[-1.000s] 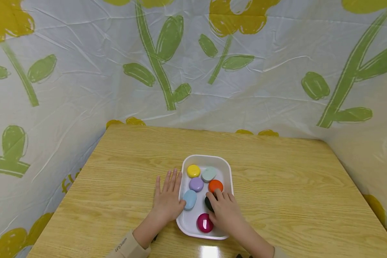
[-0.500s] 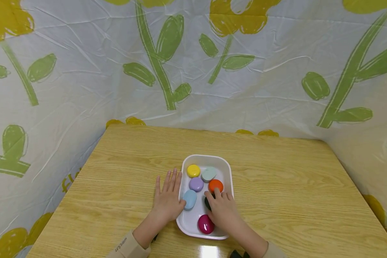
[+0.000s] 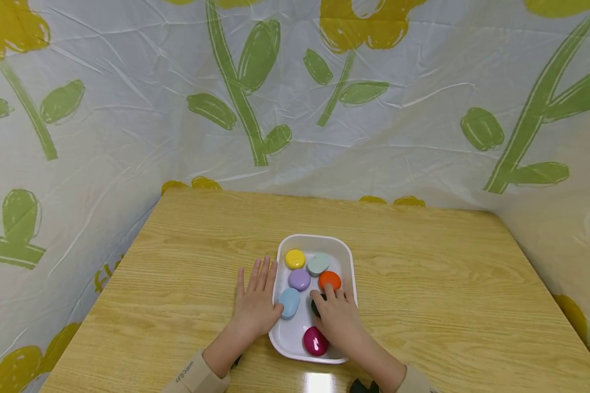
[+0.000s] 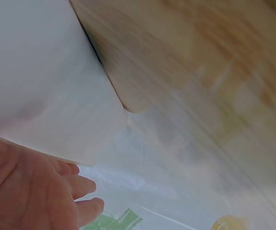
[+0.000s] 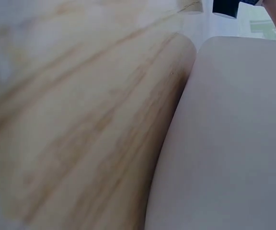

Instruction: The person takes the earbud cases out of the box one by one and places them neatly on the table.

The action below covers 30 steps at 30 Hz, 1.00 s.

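Note:
A white tray (image 3: 287, 344) holds several smooth, rounded pebble-like pieces. My right hand (image 3: 341, 322) reaches in over the tray's right side, fingers bent round a dark green-black piece (image 3: 317, 307) that is mostly covered. One fingertip touches or nearly touches the orange piece (image 3: 330, 280); the magenta piece (image 3: 316, 341) lies just below this hand. My left hand (image 3: 257, 307) lies along the tray's left side, fingers straight and spread, thumb over the rim beside the light blue piece (image 3: 289, 303). In the left wrist view, the left hand (image 4: 32, 191) is next to the white tray wall (image 4: 47, 86).
Farther up the tray lie yellow (image 3: 295, 259), pale green (image 3: 318, 264) and lilac (image 3: 299, 279) pieces. The tray stands near the front of a wood-grain table (image 3: 437, 273). A flower-printed sheet (image 3: 403, 131) hangs behind and at both sides.
The magenta piece has shifted slightly right and down, the orange one slightly up and right. My right hand has moved a little left over the dark piece; my left hand stays put.

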Each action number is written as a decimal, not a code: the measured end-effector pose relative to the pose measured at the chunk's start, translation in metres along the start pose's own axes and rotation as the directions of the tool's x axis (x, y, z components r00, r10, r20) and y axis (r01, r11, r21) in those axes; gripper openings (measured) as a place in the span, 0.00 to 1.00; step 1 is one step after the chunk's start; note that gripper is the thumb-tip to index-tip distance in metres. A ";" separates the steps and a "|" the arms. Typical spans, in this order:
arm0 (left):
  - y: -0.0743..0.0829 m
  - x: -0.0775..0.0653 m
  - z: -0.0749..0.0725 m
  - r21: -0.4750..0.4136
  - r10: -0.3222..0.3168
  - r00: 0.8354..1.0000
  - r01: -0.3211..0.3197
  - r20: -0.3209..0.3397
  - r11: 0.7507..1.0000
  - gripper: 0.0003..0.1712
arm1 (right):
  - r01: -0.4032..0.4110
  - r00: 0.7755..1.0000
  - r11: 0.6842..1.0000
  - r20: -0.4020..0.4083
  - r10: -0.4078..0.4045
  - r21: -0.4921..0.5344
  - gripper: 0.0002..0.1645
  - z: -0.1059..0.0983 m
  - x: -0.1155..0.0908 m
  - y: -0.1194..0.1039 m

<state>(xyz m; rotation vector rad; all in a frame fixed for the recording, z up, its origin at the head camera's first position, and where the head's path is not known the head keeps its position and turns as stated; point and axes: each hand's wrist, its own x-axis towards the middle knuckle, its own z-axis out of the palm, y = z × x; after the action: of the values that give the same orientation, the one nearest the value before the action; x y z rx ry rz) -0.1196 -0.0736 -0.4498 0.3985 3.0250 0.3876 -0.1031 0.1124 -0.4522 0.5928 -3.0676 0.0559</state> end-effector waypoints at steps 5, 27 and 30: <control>0.000 0.000 -0.001 -0.001 0.003 1.000 -0.003 -0.007 1.000 0.45 | 0.040 0.996 0.998 -0.083 -0.036 0.039 0.26 0.001 0.001 0.003; 0.002 -0.001 -0.002 -0.008 -0.005 1.000 0.006 0.020 1.000 0.45 | -0.116 0.926 0.959 -0.322 0.199 0.260 0.25 -0.039 0.020 0.082; 0.002 -0.001 -0.002 -0.007 -0.006 1.000 0.006 0.017 1.000 0.45 | -0.171 0.925 0.944 -0.285 0.252 0.281 0.26 -0.035 0.021 0.092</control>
<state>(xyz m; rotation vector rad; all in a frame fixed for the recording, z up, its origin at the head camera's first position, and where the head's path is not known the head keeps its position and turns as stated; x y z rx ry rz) -0.1184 -0.0725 -0.4476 0.3903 3.0068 0.3928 -0.1570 0.1915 -0.4197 0.2191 -2.8086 0.4990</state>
